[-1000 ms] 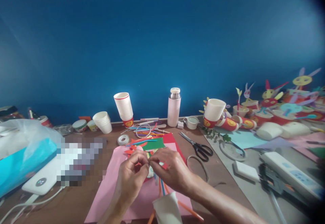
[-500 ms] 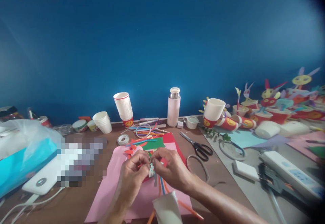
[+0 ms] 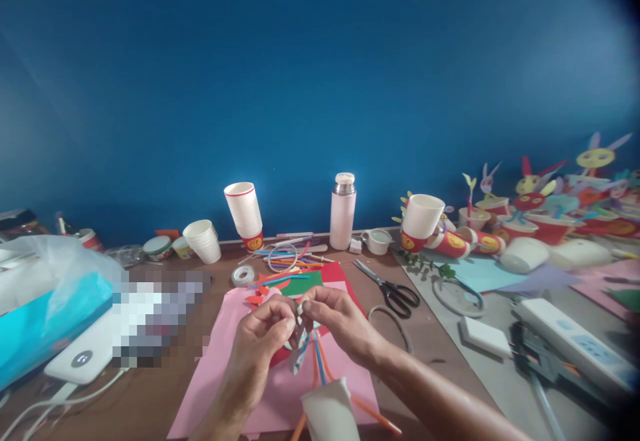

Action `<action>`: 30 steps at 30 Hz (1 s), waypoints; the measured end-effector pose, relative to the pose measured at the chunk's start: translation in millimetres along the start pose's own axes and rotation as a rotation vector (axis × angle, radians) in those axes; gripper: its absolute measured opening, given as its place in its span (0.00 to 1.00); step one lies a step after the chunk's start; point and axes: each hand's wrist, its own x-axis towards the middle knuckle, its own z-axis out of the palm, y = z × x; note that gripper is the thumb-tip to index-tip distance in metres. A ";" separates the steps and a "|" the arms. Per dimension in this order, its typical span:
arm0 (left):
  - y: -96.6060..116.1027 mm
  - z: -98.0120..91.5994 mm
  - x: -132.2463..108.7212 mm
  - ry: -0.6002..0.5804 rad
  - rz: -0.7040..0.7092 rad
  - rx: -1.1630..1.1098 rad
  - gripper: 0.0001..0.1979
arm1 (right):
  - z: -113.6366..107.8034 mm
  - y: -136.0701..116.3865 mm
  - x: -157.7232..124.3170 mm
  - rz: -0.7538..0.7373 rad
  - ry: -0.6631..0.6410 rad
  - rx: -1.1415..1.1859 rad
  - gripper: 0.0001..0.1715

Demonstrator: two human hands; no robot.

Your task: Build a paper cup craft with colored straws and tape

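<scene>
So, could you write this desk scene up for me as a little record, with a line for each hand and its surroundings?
Right hand: pinching a small pale piece, too blurred to identify
Left hand: fingers curled close by; whether they hold it is unclear
Beneath: pink paper
Right of paper: black-handled scissors
Beyond paper: tape roll, pink flask, stacked white cups
Background: blue panel

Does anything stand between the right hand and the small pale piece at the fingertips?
Nothing visible: the right hand seems to pinch the small pale piece at its fingertips. The left hand is close beside it; the white cup is nearer the person.
</scene>
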 end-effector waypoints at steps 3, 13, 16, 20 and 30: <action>1.0 -0.2 -0.8 0.015 -0.016 0.055 0.08 | -1.0 0.0 -0.1 0.006 0.003 0.007 0.17; 6.0 2.6 -2.0 0.025 0.062 0.151 0.08 | 2.0 -1.2 -1.8 0.006 -0.021 0.019 0.19; 5.8 0.9 -1.2 -0.017 0.068 0.199 0.09 | 3.1 -1.6 -2.4 0.009 -0.037 0.029 0.19; 4.5 0.8 -0.3 0.005 0.058 0.237 0.09 | 3.1 -1.8 -2.4 -0.016 -0.041 0.004 0.19; 6.0 0.5 -1.7 0.013 0.131 0.347 0.10 | -2.3 -0.1 -2.0 -0.009 -0.076 -0.056 0.17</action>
